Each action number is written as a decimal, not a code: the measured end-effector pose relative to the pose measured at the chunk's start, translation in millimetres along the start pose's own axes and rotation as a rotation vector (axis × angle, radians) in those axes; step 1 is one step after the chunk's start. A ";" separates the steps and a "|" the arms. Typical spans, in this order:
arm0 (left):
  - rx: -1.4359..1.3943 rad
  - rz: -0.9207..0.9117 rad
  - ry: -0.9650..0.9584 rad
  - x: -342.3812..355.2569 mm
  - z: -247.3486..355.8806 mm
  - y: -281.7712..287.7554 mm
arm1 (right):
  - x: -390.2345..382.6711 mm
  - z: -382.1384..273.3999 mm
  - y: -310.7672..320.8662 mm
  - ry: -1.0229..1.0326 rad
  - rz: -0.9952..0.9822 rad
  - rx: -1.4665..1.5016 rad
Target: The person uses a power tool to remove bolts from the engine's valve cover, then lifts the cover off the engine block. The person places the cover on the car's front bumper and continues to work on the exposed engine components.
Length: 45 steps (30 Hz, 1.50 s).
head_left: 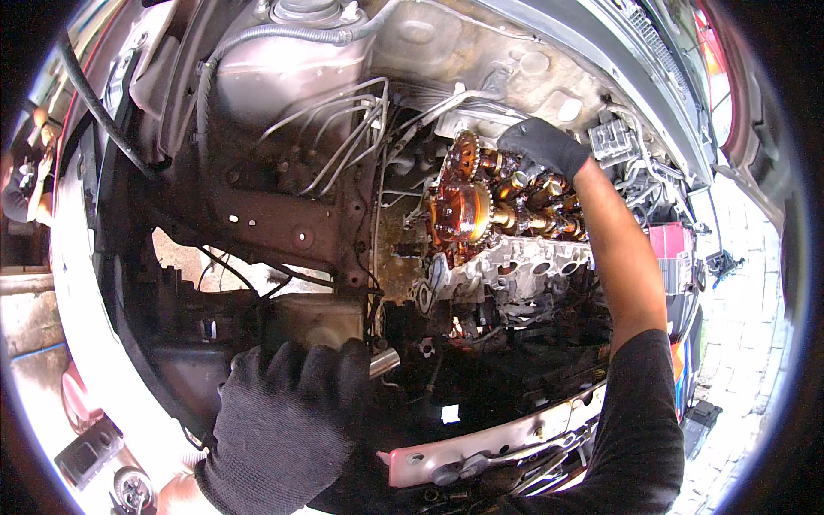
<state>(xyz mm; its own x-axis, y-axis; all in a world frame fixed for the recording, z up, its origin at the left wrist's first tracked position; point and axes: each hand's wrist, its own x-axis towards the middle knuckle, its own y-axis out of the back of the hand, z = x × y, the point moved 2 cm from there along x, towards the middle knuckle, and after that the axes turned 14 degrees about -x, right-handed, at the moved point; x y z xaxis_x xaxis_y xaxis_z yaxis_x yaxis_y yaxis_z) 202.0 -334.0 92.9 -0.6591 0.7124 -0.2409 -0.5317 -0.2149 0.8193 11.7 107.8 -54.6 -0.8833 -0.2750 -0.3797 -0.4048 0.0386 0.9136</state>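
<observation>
My left hand (283, 421), in a black knit glove, is closed in the near left part of the engine bay. A shiny metal cylinder (384, 363) sticks out beside its thumb side, like the end of a socket tool; the rest is hidden by the fist. Farther off, my right hand (545, 146), also gloved in black, curls down at the far edge of the uncovered cylinder head (524, 257). Its fingertips and whatever they hold are hidden. Just below that hand lie oily amber camshafts (506, 215), with a toothed timing gear (467, 154) at their left end.
Thin metal pipes (343, 129) bend through the bay left of the engine. A pale front crossmember (498, 438) runs along the near side, with tools lying by it. A red-topped battery (671, 249) stands at the right. Another person's arm (41, 193) shows at the far left.
</observation>
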 end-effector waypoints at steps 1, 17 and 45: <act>0.001 0.005 0.002 -1.3 0.4 0.0 | 1.0 -16.6 10.9 -0.003 -0.027 -0.183; -0.005 -0.022 0.021 -2.3 1.2 1.8 | 32.4 -15.5 -9.5 -0.056 0.358 -0.542; 0.055 -0.006 -0.002 -2.3 1.2 -0.6 | 34.1 -25.2 20.0 -0.101 -0.042 -0.552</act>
<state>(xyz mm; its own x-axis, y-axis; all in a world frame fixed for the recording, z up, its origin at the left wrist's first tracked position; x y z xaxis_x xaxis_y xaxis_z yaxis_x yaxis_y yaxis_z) 204.5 -334.6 93.6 -0.6549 0.7150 -0.2447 -0.5056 -0.1738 0.8451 -20.6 74.9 -45.6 -0.8983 -0.1716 -0.4046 -0.2799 -0.4864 0.8277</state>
